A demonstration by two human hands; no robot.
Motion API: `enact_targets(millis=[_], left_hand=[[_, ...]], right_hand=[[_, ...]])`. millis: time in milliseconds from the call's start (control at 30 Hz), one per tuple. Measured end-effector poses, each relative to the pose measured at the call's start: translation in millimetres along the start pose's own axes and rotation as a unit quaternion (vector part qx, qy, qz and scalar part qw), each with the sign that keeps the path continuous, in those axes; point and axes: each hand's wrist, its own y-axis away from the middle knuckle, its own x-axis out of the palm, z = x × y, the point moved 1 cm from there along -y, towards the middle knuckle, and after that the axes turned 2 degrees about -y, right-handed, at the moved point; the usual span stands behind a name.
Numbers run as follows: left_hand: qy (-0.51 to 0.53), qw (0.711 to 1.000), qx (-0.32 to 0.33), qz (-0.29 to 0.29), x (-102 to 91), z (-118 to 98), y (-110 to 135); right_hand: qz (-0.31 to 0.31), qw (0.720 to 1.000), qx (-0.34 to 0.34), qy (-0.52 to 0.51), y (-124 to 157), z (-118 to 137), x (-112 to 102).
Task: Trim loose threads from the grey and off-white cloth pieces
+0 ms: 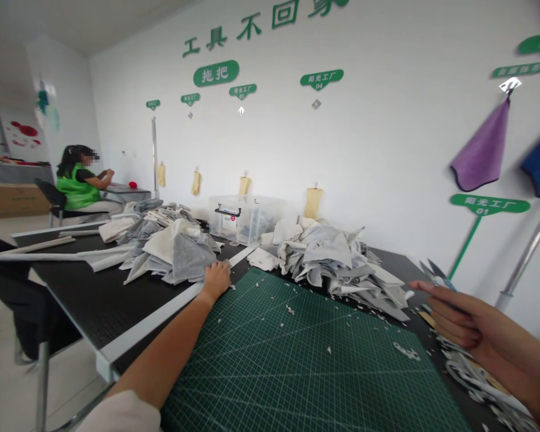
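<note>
Here's the left hand out at the far left corner of the green mat, fingers against the left cloth pile; whether they pinch any cloth, I can't tell. Over on the right, the right hand grasps scissors, blades parted, past the mat's right edge, probably keeping the points away from the other arm. The mat seems laid there to shield the tabletop. A second cloth pile crowds its far edge, just beside a clear box. Trimmings clutter beyond its right edge.
</note>
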Motion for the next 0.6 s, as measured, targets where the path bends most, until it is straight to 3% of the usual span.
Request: enact_targets(millis=[100,367,600], left_hand=[[0.007,0.999,-0.038,0.023,13.8,17.3,-8.4],[0.017,0.992,-0.075,0.096,26.4,70.7,-37.5],[0.014,0.980,-0.131,0.148,23.8,109.0,-60.0]], right_hand=[[0.016,0.996,0.071,-0.044,-1.7,-1.0,-7.3],[-0.006,0.994,0.090,-0.057,-12.6,-9.5,-15.5],[-0.010,0.993,0.110,-0.045,-21.6,-21.2,-11.0]])
